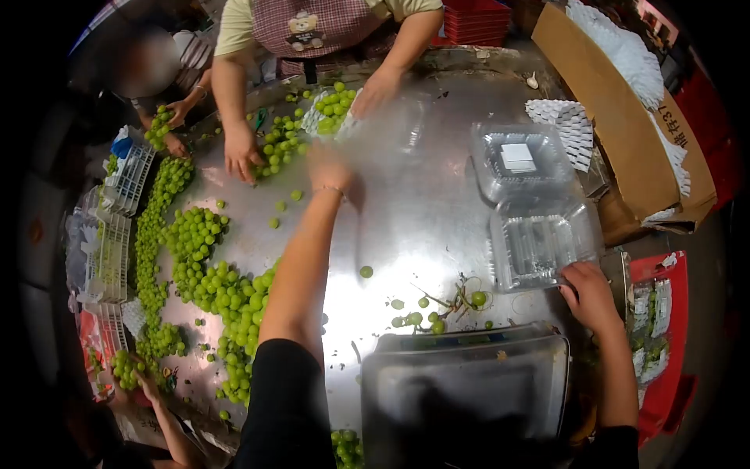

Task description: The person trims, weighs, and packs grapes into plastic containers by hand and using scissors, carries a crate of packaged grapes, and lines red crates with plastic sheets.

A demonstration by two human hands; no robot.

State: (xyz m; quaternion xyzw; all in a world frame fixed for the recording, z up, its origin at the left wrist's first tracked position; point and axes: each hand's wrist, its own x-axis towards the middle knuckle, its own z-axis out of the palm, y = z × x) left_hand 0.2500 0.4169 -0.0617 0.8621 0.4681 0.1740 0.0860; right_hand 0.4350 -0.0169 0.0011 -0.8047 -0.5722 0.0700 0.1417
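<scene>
My left hand (330, 168) reaches across to the far side of the steel table, smeared by motion, so its fingers cannot be made out. Just beyond it lies a bunch of green grapes (336, 103) on a white foam sheet, between the hands of a person opposite. More grapes (277, 148) lie to its left. At the right, my right hand (590, 293) grips the near corner of an open clear plastic clamshell box (539, 246). White paper labels (517, 158) sit in the far half of that box.
A long heap of green grapes (207, 273) covers the table's left side, beside white plastic baskets (109, 258). Loose grapes and stems (453, 301) lie behind a scale (469, 383) near me. A cardboard box (617, 117) stands at right. Other people's hands (241, 152) work around the table.
</scene>
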